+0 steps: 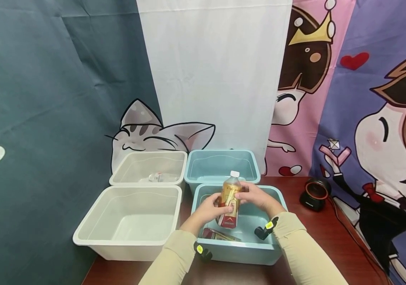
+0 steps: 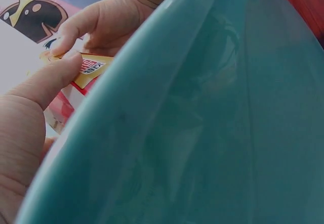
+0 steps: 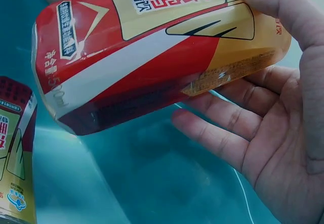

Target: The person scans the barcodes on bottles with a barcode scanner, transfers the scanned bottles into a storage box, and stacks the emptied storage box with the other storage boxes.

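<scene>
A plastic drink bottle (image 1: pixel 230 198) with a gold and red label and a white cap is held between both hands above the near blue bin (image 1: pixel 239 248). My left hand (image 1: pixel 208 210) grips its lower left side, the thumb across the label. On the right, my right hand (image 1: pixel 258 196) holds the upper part, thumb in front and fingers behind, as the right wrist view shows. Beneath them a second bottle (image 3: pixel 15 148) with a like label lies on its side in the bin. The blue bin's wall (image 2: pixel 167 107) covers much of the left wrist view.
A near white bin (image 1: pixel 128 251) stands at left. Behind it, a far white bin (image 1: pixel 146 158) contains a clear bottle (image 1: pixel 164 177). A far blue bin (image 1: pixel 221 156) stands beside that one. At right on the table is a black device (image 1: pixel 315 194) with a cable.
</scene>
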A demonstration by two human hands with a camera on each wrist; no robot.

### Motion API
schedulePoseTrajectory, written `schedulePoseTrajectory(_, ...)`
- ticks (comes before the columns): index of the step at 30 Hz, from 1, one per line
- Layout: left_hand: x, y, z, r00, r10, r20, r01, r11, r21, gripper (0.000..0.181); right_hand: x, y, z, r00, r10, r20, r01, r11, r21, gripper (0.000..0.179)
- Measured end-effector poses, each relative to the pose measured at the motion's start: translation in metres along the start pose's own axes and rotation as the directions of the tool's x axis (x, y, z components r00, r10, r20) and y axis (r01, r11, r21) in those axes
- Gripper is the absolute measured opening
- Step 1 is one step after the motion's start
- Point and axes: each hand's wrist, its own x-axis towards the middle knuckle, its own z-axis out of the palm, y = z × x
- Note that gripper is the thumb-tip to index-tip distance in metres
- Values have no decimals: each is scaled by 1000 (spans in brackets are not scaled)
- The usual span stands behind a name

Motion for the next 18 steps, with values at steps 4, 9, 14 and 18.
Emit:
schedulePoseTrajectory(4, 0, 0, 0, 999, 17, -34, -20, 997, -73, 67, 1, 0, -2, 1000, 0, -7, 0, 1000, -11, 56)
schedulePoseTrajectory(9, 0, 3, -1, 983, 61, -172, -78, 993, -92, 55, 3, -1, -4, 998, 7, -65, -9, 1000, -30, 55)
schedulePoseTrajectory(14, -2, 6, -2, 950, 108, -293, -116, 993, -8, 45, 1, -6, -8, 989, 25, -145, -32, 998, -48, 61)
schedulePoseTrajectory(18, -3, 8, -4, 904, 146, -403, -117, 989, 95, 39, -3, -8, -15, 981, 26, -194, -36, 998, -44, 63)
